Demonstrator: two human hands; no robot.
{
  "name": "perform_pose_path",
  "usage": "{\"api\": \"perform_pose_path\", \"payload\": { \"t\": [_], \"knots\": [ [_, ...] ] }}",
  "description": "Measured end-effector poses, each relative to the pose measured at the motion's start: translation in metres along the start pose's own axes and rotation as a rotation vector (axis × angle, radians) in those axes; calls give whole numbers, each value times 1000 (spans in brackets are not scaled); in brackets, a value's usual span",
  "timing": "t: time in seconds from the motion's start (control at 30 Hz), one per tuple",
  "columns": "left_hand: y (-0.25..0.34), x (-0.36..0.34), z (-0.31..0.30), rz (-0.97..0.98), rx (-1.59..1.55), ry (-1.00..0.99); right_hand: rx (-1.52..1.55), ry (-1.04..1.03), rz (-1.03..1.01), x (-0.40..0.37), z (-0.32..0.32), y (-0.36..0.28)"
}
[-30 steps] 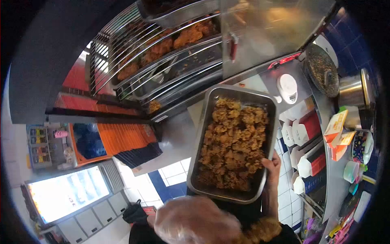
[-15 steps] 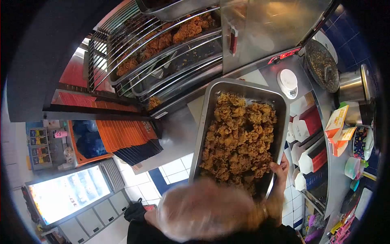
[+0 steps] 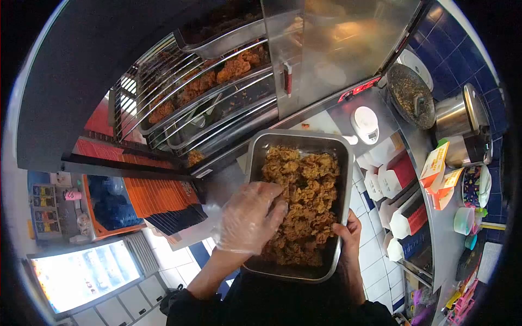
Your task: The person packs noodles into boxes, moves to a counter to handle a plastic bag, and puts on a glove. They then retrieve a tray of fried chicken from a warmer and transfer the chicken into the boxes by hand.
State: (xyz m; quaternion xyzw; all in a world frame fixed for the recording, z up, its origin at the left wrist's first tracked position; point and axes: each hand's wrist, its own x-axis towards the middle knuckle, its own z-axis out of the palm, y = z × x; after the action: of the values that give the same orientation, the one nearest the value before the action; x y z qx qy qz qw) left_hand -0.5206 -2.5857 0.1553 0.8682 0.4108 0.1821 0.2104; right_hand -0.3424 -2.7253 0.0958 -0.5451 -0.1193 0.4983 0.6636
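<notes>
A deep metal tray (image 3: 348, 163) full of fried chicken pieces (image 3: 307, 206) is held in front of me. My right hand (image 3: 350, 239), bare, is closed on the tray's right side, with its thumb over the rim. My left hand (image 3: 253, 217) wears a clear plastic glove and reaches over the left rim to the edge of the chicken. Its fingers are bent, with the thumb apart from them, and nothing shows between them. Some fingertips are hard to make out.
Above stands a warming cabinet with wire racks (image 3: 163, 103) of fried chicken and an open door (image 3: 331, 60). Orange folded cartons (image 3: 155, 198) are at left. A white scale (image 3: 365, 125), white boxes (image 3: 405, 214) and a steel pot (image 3: 459, 114) line the right counter.
My gloved left hand has moved from low in front of the tray, where it was blurred, up to the tray's left rim. The tray has come lower and closer to my body.
</notes>
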Motion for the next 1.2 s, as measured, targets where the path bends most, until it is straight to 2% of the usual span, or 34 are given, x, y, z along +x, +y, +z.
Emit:
{"api": "perform_pose_path", "payload": {
  "t": [0.13,0.2,0.23,0.3,0.37,0.43,0.5,0.63,0.7,0.83,0.9,0.97,1.1,1.17,1.2],
  "knots": [
    [1,-1,3,-60,21,-127,-20,-34,14,-1,-6,6],
    [-1,0,1,-115,-56,-266,-21,-37,6,0,-9,8],
    [-2,1,2,-112,-57,-266,-25,-42,6,0,-11,11],
    [-6,2,3,41,44,-149,-16,-46,-17,0,-11,16],
    [0,5,1,54,26,-156,-127,-53,-23,-1,-12,12],
    [0,4,2,63,12,-164,-105,-63,-15,0,-9,11],
    [-7,-1,12,176,-2,-101,-81,-74,-5,2,-10,11],
    [-14,-5,25,170,-150,-88,-88,-78,-24,5,-15,20],
    [-10,-4,18,149,-272,21,-86,-69,1,5,-15,21],
    [-10,-1,6,100,-274,34,-81,-86,11,5,-13,19],
    [-9,11,-2,233,-71,9,-97,-91,13,6,-13,18],
    [-2,28,-4,230,-110,23,-126,-126,-43,8,-12,18],
    [-3,62,24,193,-166,88,-169,-158,-10,6,-10,15],
    [-1,70,37,238,-101,121,-169,-175,-3,4,-1,8],
    [1,75,41,205,-7,-15,-168,-182,7,3,1,5]
  ]
}}
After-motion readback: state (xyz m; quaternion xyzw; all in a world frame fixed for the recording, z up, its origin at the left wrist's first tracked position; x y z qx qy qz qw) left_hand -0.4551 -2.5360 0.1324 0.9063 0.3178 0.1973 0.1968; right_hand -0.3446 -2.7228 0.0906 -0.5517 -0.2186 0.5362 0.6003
